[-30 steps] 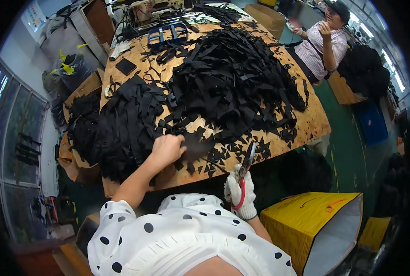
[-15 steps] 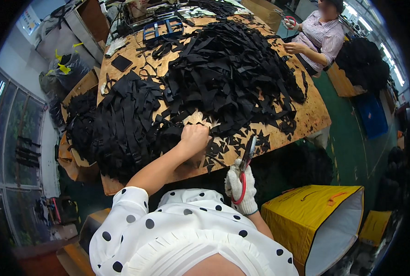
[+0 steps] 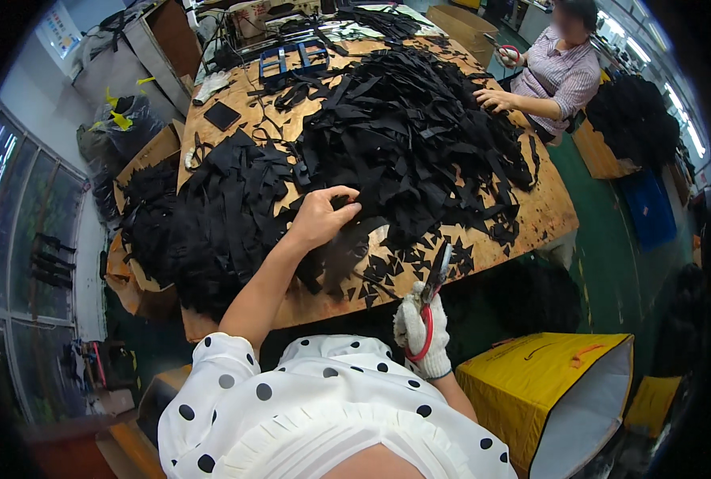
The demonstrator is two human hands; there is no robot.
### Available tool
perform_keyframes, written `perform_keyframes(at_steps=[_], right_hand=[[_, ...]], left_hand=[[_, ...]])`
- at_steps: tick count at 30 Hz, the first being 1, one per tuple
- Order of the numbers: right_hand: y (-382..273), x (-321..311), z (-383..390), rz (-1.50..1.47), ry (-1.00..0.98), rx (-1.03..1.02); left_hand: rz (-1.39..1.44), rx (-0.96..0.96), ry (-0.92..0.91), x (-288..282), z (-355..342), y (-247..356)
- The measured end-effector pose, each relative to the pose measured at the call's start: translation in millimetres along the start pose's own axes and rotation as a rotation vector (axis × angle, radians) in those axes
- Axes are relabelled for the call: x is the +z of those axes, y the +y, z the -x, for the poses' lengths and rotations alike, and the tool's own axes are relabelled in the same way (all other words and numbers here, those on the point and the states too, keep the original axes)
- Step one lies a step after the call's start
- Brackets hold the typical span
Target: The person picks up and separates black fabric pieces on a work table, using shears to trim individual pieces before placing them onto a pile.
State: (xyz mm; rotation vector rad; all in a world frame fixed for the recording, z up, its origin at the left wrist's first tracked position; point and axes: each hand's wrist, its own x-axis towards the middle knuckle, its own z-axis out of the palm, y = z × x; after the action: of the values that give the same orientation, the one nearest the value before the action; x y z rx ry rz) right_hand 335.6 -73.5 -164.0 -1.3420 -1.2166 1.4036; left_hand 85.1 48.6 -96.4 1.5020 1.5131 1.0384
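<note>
My bare left hand point(image 3: 321, 219) is over the near edge of a big heap of black fabric strap pieces point(image 3: 403, 128). Its thumb and fingers are closed around a black strap piece, and a dark blurred strip hangs below the hand point(image 3: 335, 259). At the table's front edge, my right hand point(image 3: 421, 331), in a white knitted glove, grips scissors point(image 3: 437, 275) with red handles, blades pointing up and away. Small black triangular offcuts point(image 3: 383, 267) lie scattered on the wood between the two hands. More long black straps point(image 3: 231, 199) are spread to the left.
The wooden table point(image 3: 551, 215) also bears a blue tray point(image 3: 294, 60) and a dark flat phone-like slab point(image 3: 222, 116). Across its right corner, a person in a striped shirt point(image 3: 559, 72) reaches to the heap, holding red-handled scissors. A yellow bag point(image 3: 523, 375) stands open at my right.
My left hand has risen a little and moved left, its fingers turning from a fist toward a pinch. The other person's hand has reached in to the heap. My right hand has barely moved.
</note>
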Motion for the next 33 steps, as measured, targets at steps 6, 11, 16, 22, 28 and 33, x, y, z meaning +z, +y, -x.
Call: perform_keyframes(at_steps=[6,11,16,22,28,33], right_hand=[[-26.7,10.0,-11.8,-0.551,-0.137,0.092],[-30.1,7.6,-20.8,-0.788,-0.233,0.141],[-25.3,10.8,-15.3,-0.604,-0.199,-0.004],[-12.3,4.4,-21.0,-0.913,-0.242,0.112],[-15.5,12.1,-19.9,-0.222,-0.188,-0.067],[-29.7,11.7,-14.9,-0.354,-0.253,0.178]], left_hand=[[-0.07,-0.023,-0.037,9.4,15.2,22.2],[-0.66,0.889,0.617,-6.5,4.5,44.7],[-0.474,0.815,0.516,-29.4,-9.2,51.6],[0.065,0.286,0.169,-13.5,5.2,36.4],[0.21,-0.041,-0.137,23.1,26.2,29.3],[0.153,0.04,-0.231,28.5,31.8,25.9]])
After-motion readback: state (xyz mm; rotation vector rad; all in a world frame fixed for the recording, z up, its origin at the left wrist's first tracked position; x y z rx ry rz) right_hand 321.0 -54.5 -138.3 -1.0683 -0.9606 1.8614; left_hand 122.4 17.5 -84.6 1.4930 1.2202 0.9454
